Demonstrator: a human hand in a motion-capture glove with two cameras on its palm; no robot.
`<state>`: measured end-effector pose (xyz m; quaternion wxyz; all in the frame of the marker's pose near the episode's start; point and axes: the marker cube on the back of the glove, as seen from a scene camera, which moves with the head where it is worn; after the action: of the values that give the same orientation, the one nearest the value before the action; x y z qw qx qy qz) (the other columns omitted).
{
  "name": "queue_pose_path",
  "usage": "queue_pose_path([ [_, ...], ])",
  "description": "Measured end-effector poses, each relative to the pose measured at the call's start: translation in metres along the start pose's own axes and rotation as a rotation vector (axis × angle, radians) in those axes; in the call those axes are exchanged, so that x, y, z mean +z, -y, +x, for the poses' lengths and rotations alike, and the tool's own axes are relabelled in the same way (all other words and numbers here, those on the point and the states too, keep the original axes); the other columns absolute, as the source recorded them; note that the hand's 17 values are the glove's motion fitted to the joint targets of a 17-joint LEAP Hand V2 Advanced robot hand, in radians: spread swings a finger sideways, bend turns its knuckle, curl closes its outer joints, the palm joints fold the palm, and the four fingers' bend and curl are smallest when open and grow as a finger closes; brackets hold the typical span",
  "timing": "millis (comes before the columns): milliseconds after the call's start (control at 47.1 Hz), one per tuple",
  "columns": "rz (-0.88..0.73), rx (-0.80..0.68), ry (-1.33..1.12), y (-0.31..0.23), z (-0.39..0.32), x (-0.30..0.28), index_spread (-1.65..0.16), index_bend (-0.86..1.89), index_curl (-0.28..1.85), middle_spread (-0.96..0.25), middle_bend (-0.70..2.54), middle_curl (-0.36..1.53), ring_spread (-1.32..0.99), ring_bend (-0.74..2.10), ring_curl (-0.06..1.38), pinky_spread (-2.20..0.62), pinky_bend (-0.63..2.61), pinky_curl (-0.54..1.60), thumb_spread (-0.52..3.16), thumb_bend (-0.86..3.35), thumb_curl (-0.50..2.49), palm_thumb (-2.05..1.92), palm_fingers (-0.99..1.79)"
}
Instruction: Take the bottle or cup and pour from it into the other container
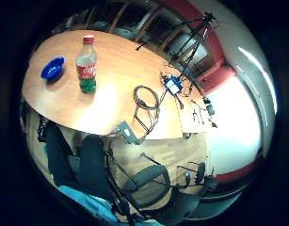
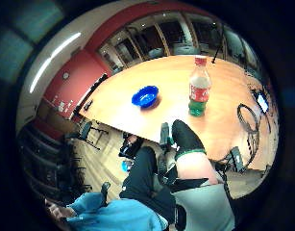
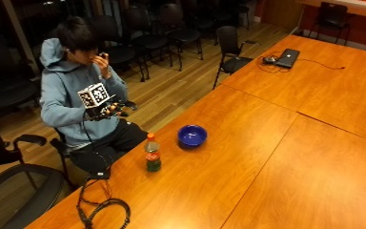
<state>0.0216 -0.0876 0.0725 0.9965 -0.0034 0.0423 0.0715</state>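
Outside view first: I'm sitting at the edge of a big wooden table, smooth orange-brown top w/ visible seams between panels. My gloved right hand is up in front of my chest, well away from the table, holding nothing. Fingers look loosely curled, relaxed, but it's small here so not 100% sure. My other hand, bare, is up by my face. The bottle stands upright near the table edge: clear plastic, red cap, red label, green liquid low down. Just beside it, not touching, sits the blue bowl, round, glossy, shallow. A coil of black cable lies on the table corner closest to the camera, and a laptop sits at the far end.

Little-finger palm cam: bottle and bowl both on the tabletop, apart from each other, the cable loop further along. Office chairs w/ dark mesh backs below the table edge.

Thumb-side palm cam: same pair, bowl and bottle, upright on the wood. A black gloved finger pokes into the shot, touching nothing.
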Motion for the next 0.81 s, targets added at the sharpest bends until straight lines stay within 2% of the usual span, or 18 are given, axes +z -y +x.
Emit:
queue_pose_path([
  [361, 0.077, -0.001, 0.002, 0.027, 0.009, 0.007, -0.29, 0.15, 0.21, 0.05, 0.25, 0.32, 0.13, 0.43, 0.25, 0.22, 0.62, 0.24, 1.02, -0.02, 0.40, 0.63, 0.05],
  [806, 0.067, 0.001, 0.016, 0.046, 0.004, 0.036, -0.29, 0.14, 0.22, 0.05, 0.25, 0.33, 0.13, 0.44, 0.27, 0.22, 0.61, 0.25, 1.02, -0.02, 0.42, 0.63, 0.06],
])
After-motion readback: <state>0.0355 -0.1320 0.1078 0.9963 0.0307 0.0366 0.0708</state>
